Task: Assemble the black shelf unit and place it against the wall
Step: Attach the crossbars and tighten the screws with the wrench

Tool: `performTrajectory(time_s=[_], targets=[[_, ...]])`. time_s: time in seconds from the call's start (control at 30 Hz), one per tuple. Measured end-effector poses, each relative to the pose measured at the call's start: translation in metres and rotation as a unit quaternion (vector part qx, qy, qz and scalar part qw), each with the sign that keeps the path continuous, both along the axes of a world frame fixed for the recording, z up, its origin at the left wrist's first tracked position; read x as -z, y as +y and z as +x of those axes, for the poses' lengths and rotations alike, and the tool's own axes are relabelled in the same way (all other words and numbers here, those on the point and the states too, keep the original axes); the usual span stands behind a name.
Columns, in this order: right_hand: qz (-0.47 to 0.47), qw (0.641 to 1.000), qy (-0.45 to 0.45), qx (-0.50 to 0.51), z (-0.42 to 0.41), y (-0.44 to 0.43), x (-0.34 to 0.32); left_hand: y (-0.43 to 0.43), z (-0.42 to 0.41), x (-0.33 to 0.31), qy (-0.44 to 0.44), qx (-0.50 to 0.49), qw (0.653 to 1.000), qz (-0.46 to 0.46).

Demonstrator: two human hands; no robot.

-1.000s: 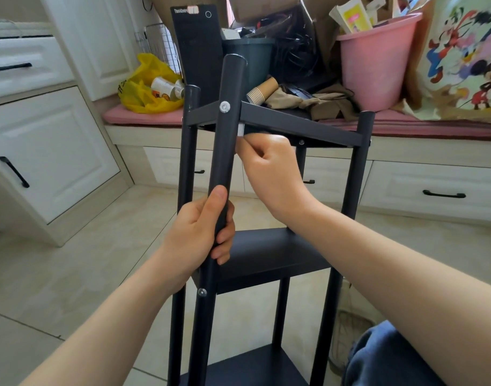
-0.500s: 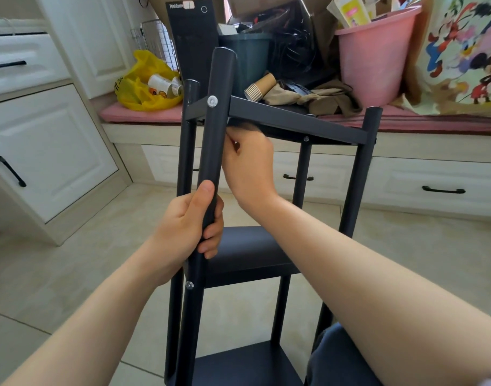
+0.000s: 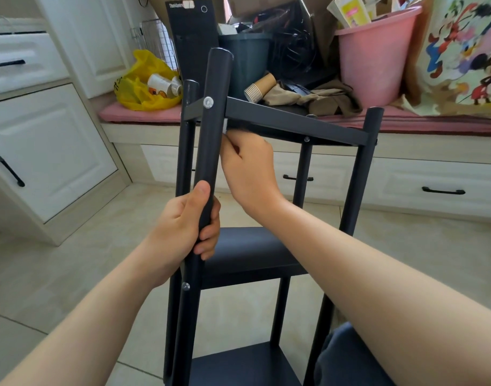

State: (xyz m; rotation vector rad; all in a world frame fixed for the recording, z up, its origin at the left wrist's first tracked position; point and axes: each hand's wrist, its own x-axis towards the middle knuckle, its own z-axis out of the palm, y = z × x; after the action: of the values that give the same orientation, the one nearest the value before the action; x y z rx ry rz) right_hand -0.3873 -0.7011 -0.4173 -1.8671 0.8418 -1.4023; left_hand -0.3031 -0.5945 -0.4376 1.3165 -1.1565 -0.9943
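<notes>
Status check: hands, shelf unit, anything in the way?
Left hand grips front post. Right hand curled under top shelf at the post, contents unclear. Shelf unit standing, three shelves fitted. No obstruction seen.

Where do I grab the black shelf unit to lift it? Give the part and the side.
Probably the upright posts just under the top shelf, from the near side: the left hand wraps the round near post; take the right post likewise.
</notes>
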Motion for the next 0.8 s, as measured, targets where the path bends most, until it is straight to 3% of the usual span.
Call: performTrajectory(time_s=[0.43, 0.8], targets=[[0.016, 0.999, -0.005, -0.044, -0.009, 0.007, -0.008, 0.005, 0.007, 0.000, -0.004, -0.008, 1.000, -0.001], [0.009, 0.999, -0.049, -0.011, 0.009, 0.006, -0.004, 0.004, 0.010, 0.003, 0.004, -0.019, 1.000, -0.001]])
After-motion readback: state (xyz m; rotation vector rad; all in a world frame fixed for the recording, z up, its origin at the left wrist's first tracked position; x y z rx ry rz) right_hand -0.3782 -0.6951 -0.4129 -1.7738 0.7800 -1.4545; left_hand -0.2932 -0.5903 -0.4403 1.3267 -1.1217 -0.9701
